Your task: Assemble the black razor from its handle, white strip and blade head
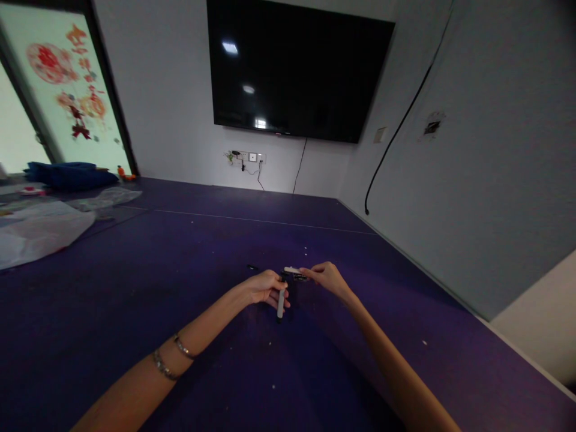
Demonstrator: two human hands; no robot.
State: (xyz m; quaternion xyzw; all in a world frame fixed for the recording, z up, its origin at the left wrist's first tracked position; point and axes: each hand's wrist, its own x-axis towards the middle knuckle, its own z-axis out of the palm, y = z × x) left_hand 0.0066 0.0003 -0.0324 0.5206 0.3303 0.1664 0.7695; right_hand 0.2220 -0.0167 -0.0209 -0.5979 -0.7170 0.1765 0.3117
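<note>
My left hand (266, 286) is closed round a grey marker-like stick (281, 304) with dark ends, which hangs upright from the fingers. Close beside it, my right hand (327, 277) pinches a short white stick-like piece (291, 270), lying nearly level. A small dark piece (299, 278) shows just under that white piece; whether it is held or lies on the surface I cannot tell. The tips of both held things are near each other, and their contact is unclear. To the left of my hands, a small black piece (252, 267) lies on the purple surface (202, 336).
Crumpled plastic bags (45, 231) and a dark blue cloth bundle (69, 175) lie at the far left. A small orange object (125, 174) stands near the door. A television (297, 72) hangs on the back wall, above sockets with cords. One black cable (400, 126) dangles along the right wall.
</note>
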